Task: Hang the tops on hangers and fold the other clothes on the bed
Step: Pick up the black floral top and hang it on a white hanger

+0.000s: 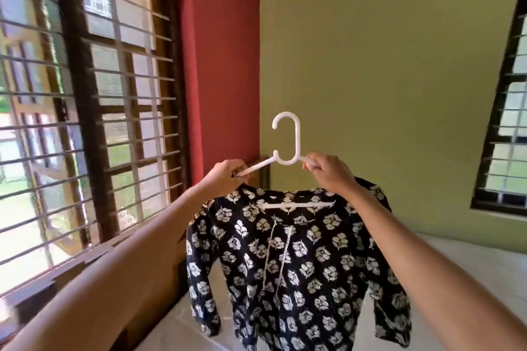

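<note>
So the black top [288, 273] with the white flower print is up in the air, hanging on a white plastic hanger [288, 148], with the bed [467, 259] right underneath it. The hanger's crossbar shows through the neck opening, and the hook sticks straight up above the collar. Both sleeves dangle down either side of the top, and a pair of thin white drawstrings hang down the middle of the front.

Both hands are clamped on the hanger, one on each sloping arm just either side of the hook. The left hand [228, 175] pinches the left arm of the hanger right above the top's shoulder, fingers curled round it. The right hand [328, 172] grips the right arm the same way, close to the hook, and sits just above the collar. The hands are apart, with the hook between them.

The bed has a pale sheet, and the top's lower part hangs in front of it. Behind the hanger there's a green wall, with a red wall to its left. Left of the top is a big barred window [85, 111] in a dark wooden frame, and there's another barred window [504, 128] off to the right of the top.
</note>
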Tool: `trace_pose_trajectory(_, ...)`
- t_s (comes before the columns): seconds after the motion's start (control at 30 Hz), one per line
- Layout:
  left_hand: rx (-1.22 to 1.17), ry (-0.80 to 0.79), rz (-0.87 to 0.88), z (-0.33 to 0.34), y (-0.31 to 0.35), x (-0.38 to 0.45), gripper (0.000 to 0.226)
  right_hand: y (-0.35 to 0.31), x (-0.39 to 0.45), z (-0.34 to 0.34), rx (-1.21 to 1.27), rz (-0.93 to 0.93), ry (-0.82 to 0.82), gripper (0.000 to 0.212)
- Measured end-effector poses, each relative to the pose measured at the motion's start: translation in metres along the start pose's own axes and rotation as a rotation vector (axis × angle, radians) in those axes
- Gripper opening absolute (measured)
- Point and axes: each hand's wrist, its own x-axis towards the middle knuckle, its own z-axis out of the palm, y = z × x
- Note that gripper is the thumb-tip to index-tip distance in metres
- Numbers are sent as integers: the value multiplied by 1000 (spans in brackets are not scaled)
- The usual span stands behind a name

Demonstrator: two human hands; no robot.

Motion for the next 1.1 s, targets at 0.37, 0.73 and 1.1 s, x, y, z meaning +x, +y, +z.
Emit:
trace_pose_trajectory(0.37, 157, 184, -297, -104, -36, -144, 36, -150, 37, 59, 298, -294, -199, 34)
trace_pose_trajectory(0.73, 391, 518, -633, -253, -61, -321, 29, -398, 4, 106, 504, -627, -360, 19)
trace_pose_trajectory(1.1, 239, 398, -1111, -443, -28, -546, 18, -707, -83, 131, 572, -867, -352, 25)
